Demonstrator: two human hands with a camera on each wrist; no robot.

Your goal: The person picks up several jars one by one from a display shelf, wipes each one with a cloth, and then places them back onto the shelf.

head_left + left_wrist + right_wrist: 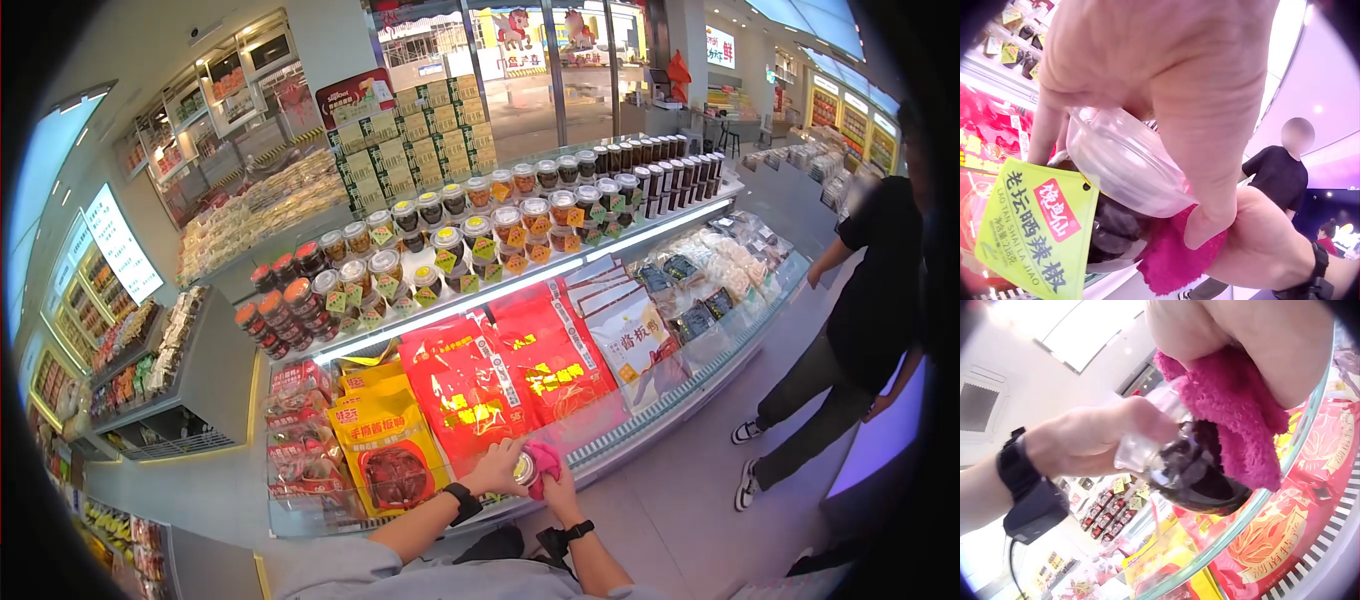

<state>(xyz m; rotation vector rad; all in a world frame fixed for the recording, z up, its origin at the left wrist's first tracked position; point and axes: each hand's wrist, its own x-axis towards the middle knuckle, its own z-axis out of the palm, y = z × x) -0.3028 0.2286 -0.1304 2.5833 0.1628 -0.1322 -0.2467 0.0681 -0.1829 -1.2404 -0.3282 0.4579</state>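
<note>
Jar (524, 468) gripped by left hand (497, 467) | right hand (558, 490) clamps cloth (547, 460) on it | seemingly over case edge (650, 425)

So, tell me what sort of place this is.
A food shop, most likely: rows of tagged jars on a lit display counter, red and yellow snack bags under its glass, and stocked wall shelves.
</note>
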